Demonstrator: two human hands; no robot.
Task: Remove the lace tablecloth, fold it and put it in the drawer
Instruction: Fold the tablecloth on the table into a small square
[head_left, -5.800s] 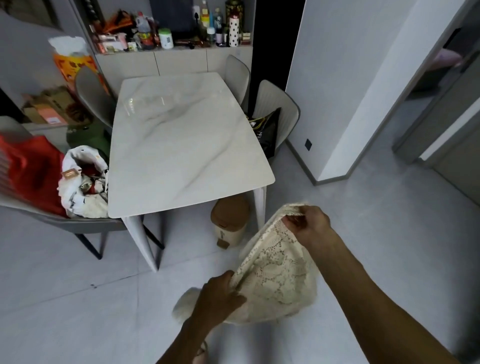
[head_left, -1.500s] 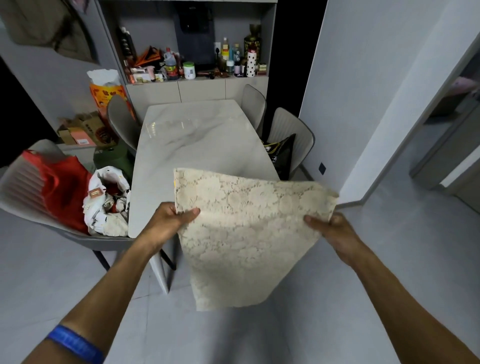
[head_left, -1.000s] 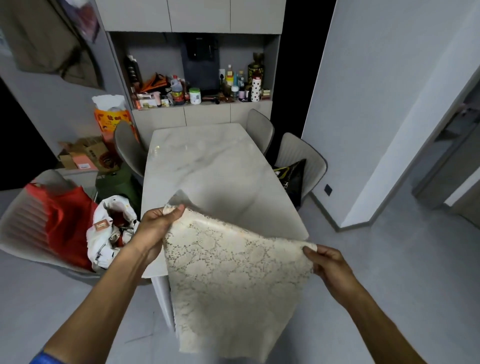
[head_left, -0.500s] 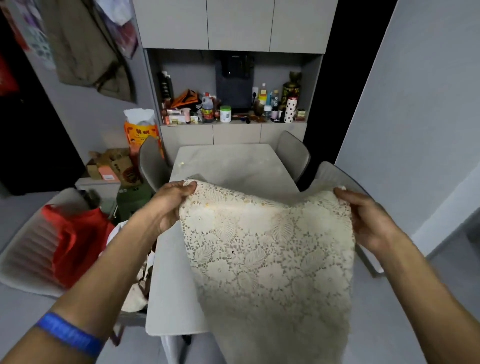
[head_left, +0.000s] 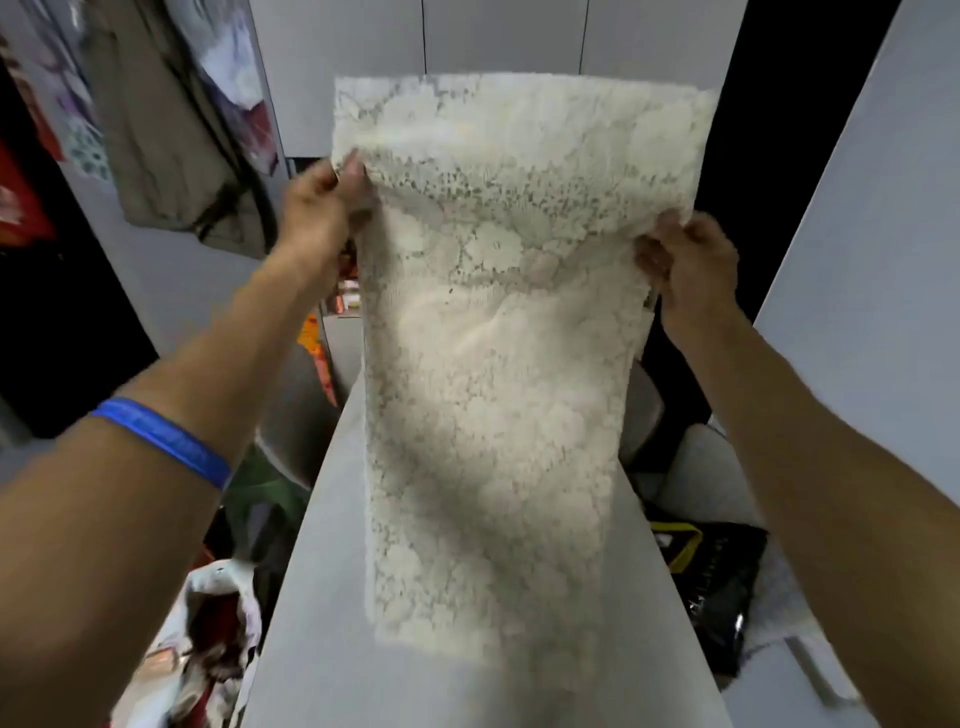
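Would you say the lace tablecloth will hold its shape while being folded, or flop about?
Probably floppy: the lace tablecloth sags between the left hand and right hand, its top edge curling over. It seems light, held by pinches alone. The open weave may snag on fingers.

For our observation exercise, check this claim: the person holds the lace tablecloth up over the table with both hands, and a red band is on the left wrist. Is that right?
Not quite. The head view shows the band on the left wrist is blue, not red. The rest stands: the left hand and the right hand grip the lace tablecloth raised over the table.
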